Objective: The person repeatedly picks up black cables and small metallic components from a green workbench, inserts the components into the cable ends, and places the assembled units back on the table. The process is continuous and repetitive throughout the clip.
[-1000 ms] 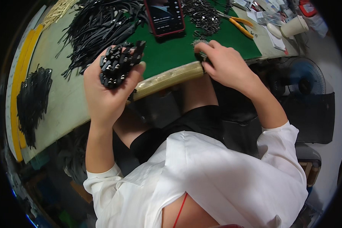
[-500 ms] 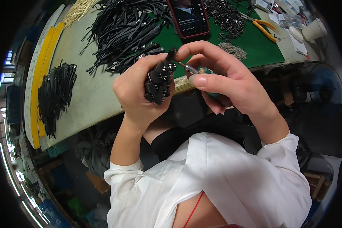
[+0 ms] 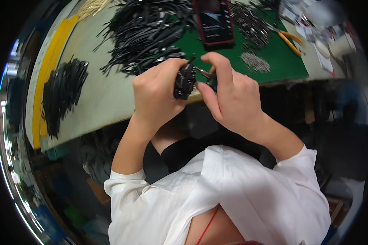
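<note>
Left hand (image 3: pixel 157 92) is clenched around a bundle of black parts (image 3: pixel 185 81), gripped above the near edge of the worktop (image 3: pixel 106 102), the bundle's long axis running roughly away from the person and its top end poking out past the knuckles. Right hand (image 3: pixel 229 98) sits just to the right of the bundle, thumb and forefinger pinched together on a small metal piece (image 3: pixel 202 73) whose tip touches or nearly touches the bundle's upper right side; the piece is too small to identify. Of the two hands, the left carries the bundle outright, while the right meets it only through the pinched piece. Beyond the bundle, farther up the worktop, lies a large loose heap of black cable ties (image 3: pixel 147 28), spilling onto a green mat (image 3: pixel 282 61). Also beyond the bundle, a phone in a red case (image 3: pixel 213 22) rests on that mat, with a pile of dark small parts (image 3: pixel 249 24) beside it, a smaller grey pile (image 3: pixel 254 62) nearer, and orange-handled pliers (image 3: pixel 288 38) to the right. Well to the left of the bundle, a separate clump of black ties (image 3: pixel 63 92) lies near a yellow strip (image 3: pixel 49 77) along the worktop's edge.
</note>
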### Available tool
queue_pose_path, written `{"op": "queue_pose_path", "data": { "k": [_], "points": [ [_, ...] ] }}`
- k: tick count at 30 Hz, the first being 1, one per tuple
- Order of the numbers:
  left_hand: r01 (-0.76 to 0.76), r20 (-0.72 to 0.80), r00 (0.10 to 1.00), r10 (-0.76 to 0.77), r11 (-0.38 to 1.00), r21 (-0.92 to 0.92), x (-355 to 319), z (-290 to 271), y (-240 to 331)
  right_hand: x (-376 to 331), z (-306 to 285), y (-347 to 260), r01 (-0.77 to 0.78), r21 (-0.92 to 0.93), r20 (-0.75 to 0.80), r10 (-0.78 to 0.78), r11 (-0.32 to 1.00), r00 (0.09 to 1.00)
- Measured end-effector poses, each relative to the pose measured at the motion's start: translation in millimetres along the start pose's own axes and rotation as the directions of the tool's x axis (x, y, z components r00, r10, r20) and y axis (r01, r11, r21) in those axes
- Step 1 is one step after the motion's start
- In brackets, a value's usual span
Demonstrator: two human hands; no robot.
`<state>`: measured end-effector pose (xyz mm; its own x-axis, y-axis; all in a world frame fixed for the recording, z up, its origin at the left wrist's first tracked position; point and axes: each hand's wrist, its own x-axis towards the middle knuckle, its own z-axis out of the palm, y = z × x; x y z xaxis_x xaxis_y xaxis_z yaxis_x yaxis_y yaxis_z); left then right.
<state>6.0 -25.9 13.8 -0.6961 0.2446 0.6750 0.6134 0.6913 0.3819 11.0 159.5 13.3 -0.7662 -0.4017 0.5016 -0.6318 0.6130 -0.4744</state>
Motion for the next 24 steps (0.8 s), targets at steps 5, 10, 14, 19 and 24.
{"op": "queue_pose_path", "data": {
  "k": [5,10,14,19,24],
  "points": [
    [0.277,-0.177,0.955,-0.237,0.925,0.258,-4,-42,-41,-9,-3,-2,-0.079,0.003,0.136,0.078,0.997,0.988],
    [0.508,-0.248,0.835,-0.492,0.515,0.690,-49,-104,-167,-32,-1,21,-0.174,0.068,0.226,0.154,0.982,0.962],
    [0.524,-0.211,0.787,-0.579,0.449,0.724,-61,-105,-217,-34,-1,24,-0.180,0.100,0.252,0.150,0.979,0.956],
    [0.253,-0.164,0.959,-0.232,0.434,0.865,-59,-107,-265,-33,-6,24,-0.245,0.134,0.286,0.199,0.960,0.937],
    [0.260,-0.133,0.929,-0.346,0.351,0.900,-50,-112,-280,-39,-13,29,-0.277,0.139,0.273,0.232,0.951,0.934]
  ]
}}
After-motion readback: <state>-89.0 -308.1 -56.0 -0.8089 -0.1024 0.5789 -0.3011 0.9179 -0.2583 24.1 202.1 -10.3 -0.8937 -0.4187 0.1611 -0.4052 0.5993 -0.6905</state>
